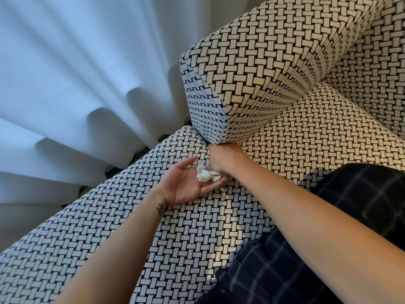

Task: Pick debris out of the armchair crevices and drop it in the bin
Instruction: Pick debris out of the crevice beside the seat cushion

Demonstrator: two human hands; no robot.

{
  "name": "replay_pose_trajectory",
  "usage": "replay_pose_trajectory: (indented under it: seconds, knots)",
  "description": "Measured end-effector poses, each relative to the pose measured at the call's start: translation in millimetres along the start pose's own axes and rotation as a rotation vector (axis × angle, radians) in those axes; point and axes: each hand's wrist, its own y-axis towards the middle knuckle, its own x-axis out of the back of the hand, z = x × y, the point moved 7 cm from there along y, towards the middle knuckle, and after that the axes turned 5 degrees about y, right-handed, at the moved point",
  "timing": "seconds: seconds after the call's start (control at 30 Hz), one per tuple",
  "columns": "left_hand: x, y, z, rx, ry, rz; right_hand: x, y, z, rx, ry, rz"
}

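The armchair point(274, 69) is covered in a black and cream basket-weave fabric. My left hand point(186, 183) lies palm up on the seat cushion point(175, 227) with a crumpled white tissue point(207, 175) resting on its fingers. My right hand point(223, 159) is just beside it, its fingers pushed down into the crevice point(207, 144) where the armrest meets the cushion; the fingertips are hidden in the gap. I cannot tell whether the right hand has hold of anything. No bin is in view.
White curtains point(76, 84) hang in folds to the left, close behind the chair. A dark checked garment point(328, 227) covers my legs at the lower right, over the seat. A strip of dark floor point(140, 153) shows between curtain and chair.
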Motion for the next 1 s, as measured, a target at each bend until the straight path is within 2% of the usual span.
replay_pose_trajectory:
  seconds: [0.23,0.33,0.5,0.6,0.73,1.0]
  knots:
    - [-0.6,-12.6,8.3,0.043,0.043,0.034,3.4,-17.3,-3.0,0.105,0.039,-0.090]
    - [2.2,-14.2,11.4,0.089,0.095,0.072,3.4,-26.2,-4.3,0.146,0.083,-0.198]
    - [-1.9,-14.1,10.1,0.145,0.111,0.160,0.0,-21.1,7.1,0.137,-0.014,-0.266]
    - [7.4,-24.9,-0.6,0.058,0.068,0.174,-0.4,-16.1,8.7,0.093,0.011,-0.263]
    - [22.3,-24.8,-26.0,-0.150,-0.137,0.142,-4.6,-5.3,9.5,0.002,0.055,-0.170]
    - [26.7,-17.2,-31.2,-0.280,-0.207,0.021,-2.9,1.2,9.1,-0.077,0.075,-0.117]
